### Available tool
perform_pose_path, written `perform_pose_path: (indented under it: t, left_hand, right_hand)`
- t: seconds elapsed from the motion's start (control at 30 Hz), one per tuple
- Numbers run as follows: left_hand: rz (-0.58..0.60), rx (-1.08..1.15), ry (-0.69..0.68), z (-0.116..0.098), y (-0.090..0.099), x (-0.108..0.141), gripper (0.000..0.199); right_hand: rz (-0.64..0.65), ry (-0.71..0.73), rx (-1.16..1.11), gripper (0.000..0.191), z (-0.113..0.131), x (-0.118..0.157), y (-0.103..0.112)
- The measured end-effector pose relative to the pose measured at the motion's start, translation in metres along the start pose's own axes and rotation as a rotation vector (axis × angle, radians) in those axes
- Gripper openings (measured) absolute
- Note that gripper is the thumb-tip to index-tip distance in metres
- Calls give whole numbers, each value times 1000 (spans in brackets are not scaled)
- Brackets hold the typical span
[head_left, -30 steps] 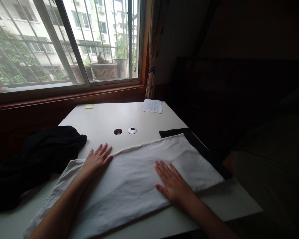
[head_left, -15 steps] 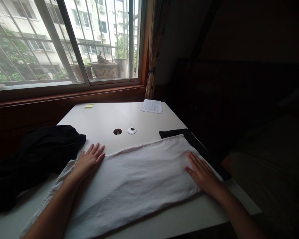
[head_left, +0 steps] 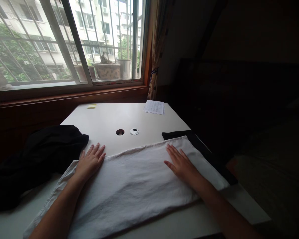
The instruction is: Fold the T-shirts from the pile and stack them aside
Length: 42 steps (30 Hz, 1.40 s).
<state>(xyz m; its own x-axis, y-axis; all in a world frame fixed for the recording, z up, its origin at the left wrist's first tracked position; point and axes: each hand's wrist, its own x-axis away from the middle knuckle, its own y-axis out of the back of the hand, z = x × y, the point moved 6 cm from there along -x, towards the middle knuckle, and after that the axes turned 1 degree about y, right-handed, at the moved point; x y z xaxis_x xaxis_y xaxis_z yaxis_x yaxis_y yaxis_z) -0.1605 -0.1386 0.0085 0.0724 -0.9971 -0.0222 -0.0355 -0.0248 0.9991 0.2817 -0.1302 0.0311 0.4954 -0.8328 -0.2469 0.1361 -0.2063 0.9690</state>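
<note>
A white cloth [head_left: 137,179], possibly a garment, is spread across the front of the white table [head_left: 109,116], with soft wrinkles in it. Flat on its far left edge rests my left hand [head_left: 91,161], fingers spread and fingertips by the bare tabletop. My right hand [head_left: 180,162] lies on the right part of the cloth, fingers stretched out, thumb apart. Neither hand grips anything. Black fabric [head_left: 201,146] shows beyond and beside the cloth's right end, partly hidden under it.
A heap of black cloth [head_left: 47,149] sits at the left. Farther back are a round hole [head_left: 120,132], a round cover [head_left: 134,131], papers [head_left: 154,107] and a yellow note [head_left: 91,106]. A barred window [head_left: 64,43] stands behind the table.
My right hand has moved left over the white cloth, away from its right end. My left hand has stayed in nearly the same place. The view has shifted slightly.
</note>
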Motion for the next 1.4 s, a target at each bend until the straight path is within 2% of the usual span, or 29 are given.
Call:
perform_pose_path:
  t: [0.17,0.23,0.3,0.4,0.67,0.83,0.9,1.07,1.23,1.4]
  left_hand:
    - [15,-4,5,0,0,0,55]
    - [14,1,4,0,0,0,55]
    - [9,7,0,1,0,0,55]
    - [0,9,-7,1,0,0,55]
    - [-56,45,-25,5,-6,-2,54]
    - [-131,57,-44,10,-8,-3,52]
    - [-200,86,-91,9,-4,-3,48]
    - [-337,239,-333,-7,10,0,36]
    - [-288,318,-398,-26,15,4,25]
    - [-228,354,-401,-32,17,7,22]
  right_hand:
    - [138,234,-126,70,80,-40,-16]
    - [211,286,-187,73,99,-50,-24]
    - [252,308,-229,74,106,-58,-30]
    - [272,303,-246,74,97,-67,-34]
    - [261,217,-210,68,42,-84,-39]
    - [151,187,-220,60,29,-88,-44]
    - [85,180,-239,57,28,-88,-44]
    - [-87,156,-268,37,23,-89,-33]
    - [-255,27,-174,18,7,-94,-18]
    - [-216,-58,-158,19,-3,-94,-20]
